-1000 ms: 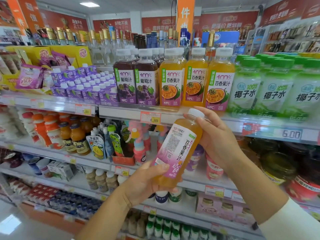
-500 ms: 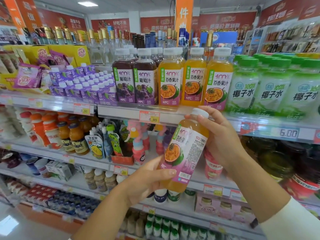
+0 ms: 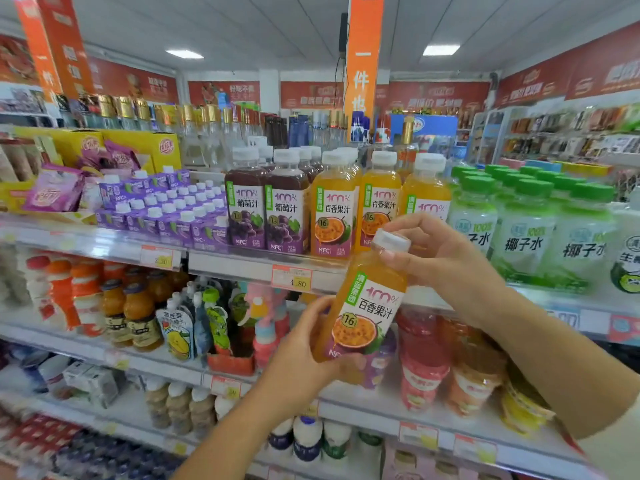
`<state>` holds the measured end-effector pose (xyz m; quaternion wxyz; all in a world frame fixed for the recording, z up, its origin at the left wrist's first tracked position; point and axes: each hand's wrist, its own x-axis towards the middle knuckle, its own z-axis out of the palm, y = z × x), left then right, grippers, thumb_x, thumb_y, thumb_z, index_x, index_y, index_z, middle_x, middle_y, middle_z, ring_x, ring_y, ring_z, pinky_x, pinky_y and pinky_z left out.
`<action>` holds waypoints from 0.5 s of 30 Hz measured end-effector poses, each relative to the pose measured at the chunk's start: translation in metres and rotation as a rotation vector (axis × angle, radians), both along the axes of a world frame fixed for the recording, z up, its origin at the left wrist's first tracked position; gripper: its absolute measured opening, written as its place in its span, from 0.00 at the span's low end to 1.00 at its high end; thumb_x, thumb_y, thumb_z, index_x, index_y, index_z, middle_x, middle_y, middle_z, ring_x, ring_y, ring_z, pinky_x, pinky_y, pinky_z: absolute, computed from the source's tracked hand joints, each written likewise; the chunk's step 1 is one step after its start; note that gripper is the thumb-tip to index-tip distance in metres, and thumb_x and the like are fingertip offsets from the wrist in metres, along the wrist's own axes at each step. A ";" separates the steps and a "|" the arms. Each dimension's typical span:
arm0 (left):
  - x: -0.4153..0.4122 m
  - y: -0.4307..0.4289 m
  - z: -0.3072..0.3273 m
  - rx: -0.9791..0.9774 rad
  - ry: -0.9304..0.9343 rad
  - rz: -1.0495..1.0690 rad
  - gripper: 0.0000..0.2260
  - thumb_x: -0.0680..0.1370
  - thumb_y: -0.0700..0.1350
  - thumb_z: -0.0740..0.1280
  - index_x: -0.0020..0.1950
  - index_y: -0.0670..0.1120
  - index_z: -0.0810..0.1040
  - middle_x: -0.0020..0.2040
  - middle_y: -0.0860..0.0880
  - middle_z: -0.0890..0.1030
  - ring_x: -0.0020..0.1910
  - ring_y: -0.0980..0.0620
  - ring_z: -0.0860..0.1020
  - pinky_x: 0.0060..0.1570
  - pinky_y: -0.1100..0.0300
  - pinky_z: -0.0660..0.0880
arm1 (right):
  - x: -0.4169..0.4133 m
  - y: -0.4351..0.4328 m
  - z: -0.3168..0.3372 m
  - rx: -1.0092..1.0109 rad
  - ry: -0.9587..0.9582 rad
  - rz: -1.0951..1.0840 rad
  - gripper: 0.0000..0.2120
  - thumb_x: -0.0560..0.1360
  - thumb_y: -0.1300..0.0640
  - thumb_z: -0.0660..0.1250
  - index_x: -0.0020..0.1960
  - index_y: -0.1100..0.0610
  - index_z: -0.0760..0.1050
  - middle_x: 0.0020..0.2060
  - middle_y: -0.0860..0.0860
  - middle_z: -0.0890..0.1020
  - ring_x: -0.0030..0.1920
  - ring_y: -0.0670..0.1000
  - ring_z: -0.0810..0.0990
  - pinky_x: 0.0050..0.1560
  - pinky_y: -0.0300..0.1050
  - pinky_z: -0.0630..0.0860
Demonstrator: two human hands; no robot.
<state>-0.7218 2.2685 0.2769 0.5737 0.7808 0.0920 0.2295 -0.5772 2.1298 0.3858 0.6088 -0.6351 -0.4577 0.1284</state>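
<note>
An orange passion-fruit juice bottle with a white cap and a purple-and-white label is held tilted in front of the shelves, its front label facing me. My left hand grips the bottle's base from below and the left. My right hand holds its neck and shoulder just under the cap. The same kind of bottle stands in a row on the top shelf right behind.
Dark grape juice bottles stand left of the orange ones, green-capped coconut water bottles to the right. Purple cartons fill the left. A price-tag rail edges the shelf. Lower shelves carry small drinks and cups.
The bottle has been turned in my hands so its front label now faces me, and it stands more upright. The view has tilted upward.
</note>
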 end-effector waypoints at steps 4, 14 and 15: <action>0.011 0.027 0.055 0.288 -0.119 0.098 0.22 0.75 0.67 0.65 0.67 0.64 0.69 0.63 0.64 0.75 0.60 0.70 0.73 0.55 0.73 0.71 | 0.006 0.001 0.061 0.030 -0.208 -0.007 0.14 0.74 0.61 0.70 0.57 0.51 0.74 0.52 0.52 0.85 0.53 0.55 0.84 0.50 0.54 0.80; 0.080 0.094 0.156 1.160 -0.208 0.467 0.24 0.83 0.52 0.60 0.78 0.50 0.60 0.78 0.51 0.63 0.77 0.52 0.60 0.75 0.51 0.55 | 0.037 0.043 0.125 -0.115 -0.523 -0.139 0.13 0.75 0.56 0.71 0.55 0.41 0.76 0.58 0.36 0.77 0.56 0.43 0.79 0.59 0.50 0.76; 0.084 0.097 0.160 1.186 -0.178 0.447 0.24 0.83 0.53 0.59 0.79 0.51 0.60 0.78 0.52 0.63 0.77 0.53 0.59 0.76 0.51 0.53 | 0.042 0.045 0.125 -0.139 -0.524 -0.152 0.13 0.75 0.56 0.71 0.56 0.42 0.76 0.57 0.39 0.79 0.56 0.48 0.79 0.58 0.51 0.76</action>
